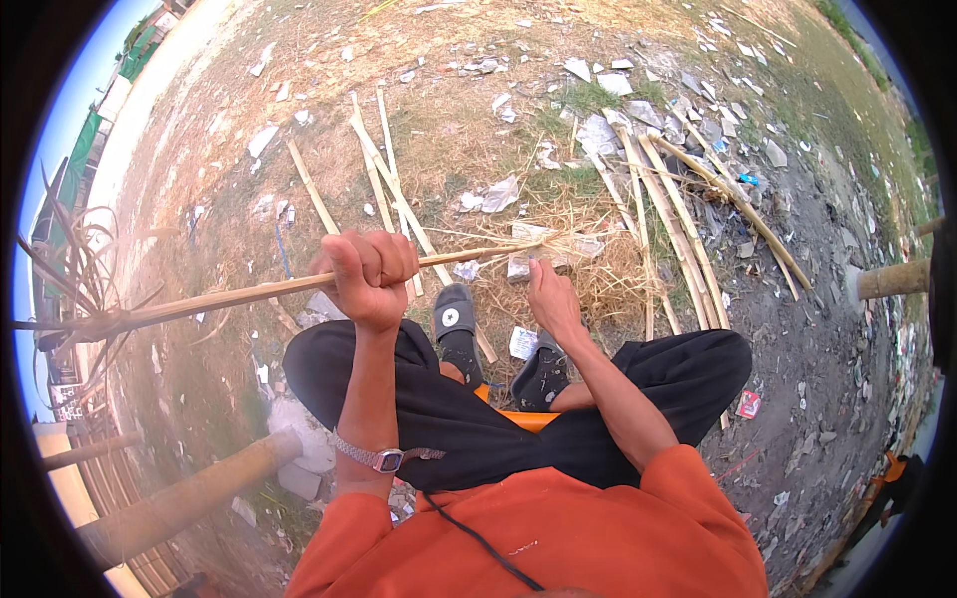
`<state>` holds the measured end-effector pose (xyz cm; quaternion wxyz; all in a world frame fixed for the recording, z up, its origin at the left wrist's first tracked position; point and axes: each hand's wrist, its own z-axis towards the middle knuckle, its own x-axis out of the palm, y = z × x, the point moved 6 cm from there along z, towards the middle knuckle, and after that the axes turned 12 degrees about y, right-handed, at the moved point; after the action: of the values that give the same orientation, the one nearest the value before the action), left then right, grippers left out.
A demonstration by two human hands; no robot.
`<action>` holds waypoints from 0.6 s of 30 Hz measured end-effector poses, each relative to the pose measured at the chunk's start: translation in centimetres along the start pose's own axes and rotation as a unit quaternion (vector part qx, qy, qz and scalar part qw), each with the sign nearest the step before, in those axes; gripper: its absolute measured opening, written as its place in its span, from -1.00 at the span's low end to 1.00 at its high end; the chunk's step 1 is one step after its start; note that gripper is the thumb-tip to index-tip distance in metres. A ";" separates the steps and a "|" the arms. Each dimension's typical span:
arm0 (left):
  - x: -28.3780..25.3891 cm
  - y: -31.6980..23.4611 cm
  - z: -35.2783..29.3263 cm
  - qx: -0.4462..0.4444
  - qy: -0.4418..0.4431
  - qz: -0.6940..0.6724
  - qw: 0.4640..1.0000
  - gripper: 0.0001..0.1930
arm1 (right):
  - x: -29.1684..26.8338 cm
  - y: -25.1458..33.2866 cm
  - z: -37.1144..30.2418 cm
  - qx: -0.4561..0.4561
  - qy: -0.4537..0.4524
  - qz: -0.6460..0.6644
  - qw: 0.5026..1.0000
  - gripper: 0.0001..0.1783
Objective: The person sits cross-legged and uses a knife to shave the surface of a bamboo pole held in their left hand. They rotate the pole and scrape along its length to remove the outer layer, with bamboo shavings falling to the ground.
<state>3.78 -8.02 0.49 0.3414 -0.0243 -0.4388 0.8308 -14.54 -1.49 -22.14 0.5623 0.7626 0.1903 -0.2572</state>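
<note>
My left hand is closed in a fist around a long, thin bamboo strip, thumb turned up. The strip slants across in front of me, its left end trailing a tuft of curled shavings. At its other end, frayed fibres spread out beside my right hand. The fingers of that hand are drawn together at the strip's tip; what they hold is hidden or too small to make out. Just beyond them, a pale block lies on the ground among loose straw-coloured shavings.
Split bamboo strips lie at the right, and several more at the front left. Broken pale tile pieces litter the dry ground. Thick poles stand at the left and right. My sandalled feet rest between my bent knees.
</note>
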 end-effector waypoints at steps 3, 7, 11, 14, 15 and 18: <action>-0.4 -0.2 -0.1 0.029 0.002 -0.041 0.999 -0.51 | -0.8 4.8 -2.0 -0.088 0.007 0.057 0.994 -0.70; -1.1 -0.1 0.9 0.022 -0.041 -0.045 0.998 -0.50 | 1.8 0.2 -0.5 -0.012 0.003 -0.017 1.000 -0.64; -1.7 -0.3 0.2 0.021 -0.074 0.004 0.997 -0.50 | 1.3 -0.3 -0.7 0.007 0.023 0.001 1.000 -0.60; -1.3 -0.3 0.4 0.014 -0.081 0.013 0.997 -0.50 | 0.9 2.5 -1.7 -0.069 0.025 0.023 0.997 -0.61; -1.4 -0.3 0.4 0.012 -0.082 0.021 0.996 -0.50 | 1.2 3.2 -1.6 -0.093 0.030 0.019 0.995 -0.60; -1.6 -0.3 -0.1 0.008 -0.092 0.001 0.996 -0.50 | 2.6 -2.0 0.5 0.004 0.024 -0.028 0.999 -0.60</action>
<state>5.21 -8.82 0.25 0.2992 0.0549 -0.4619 0.8332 -13.71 -1.39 -25.40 0.5467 0.7653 0.2244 -0.2553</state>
